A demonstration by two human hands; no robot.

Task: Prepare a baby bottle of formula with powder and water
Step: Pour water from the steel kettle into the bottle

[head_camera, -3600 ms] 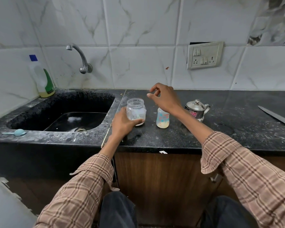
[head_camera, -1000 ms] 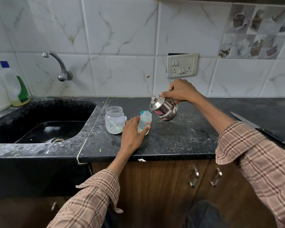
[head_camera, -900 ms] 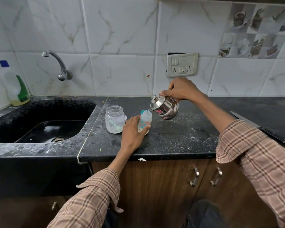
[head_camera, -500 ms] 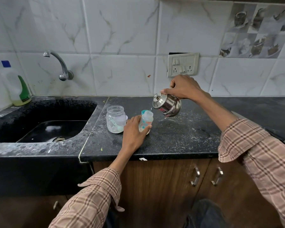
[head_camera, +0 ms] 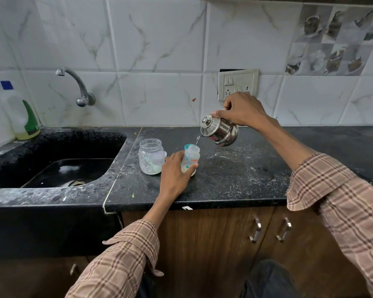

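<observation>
A small open baby bottle (head_camera: 191,159) with coloured print stands on the black counter (head_camera: 235,181). My left hand (head_camera: 174,173) grips it round its lower half. My right hand (head_camera: 241,109) holds a small steel kettle (head_camera: 220,131) by its handle, tilted to the left above the bottle. A thin stream of water runs from the spout into the bottle's mouth. Left of the bottle stands a glass jar (head_camera: 151,156) with white powder and a pale scoop inside. A teal cap (head_camera: 188,146) shows just behind the bottle.
A black sink (head_camera: 58,168) with a wall tap (head_camera: 78,87) lies to the left. A detergent bottle (head_camera: 19,112) stands at its back corner. A switch plate (head_camera: 237,83) is on the tiled wall. White powder dusts the counter. Cabinet doors with handles (head_camera: 269,230) are below.
The kettle has tipped further and moved a little up and right, and water now streams into the bottle. My left hand keeps its hold on the bottle.
</observation>
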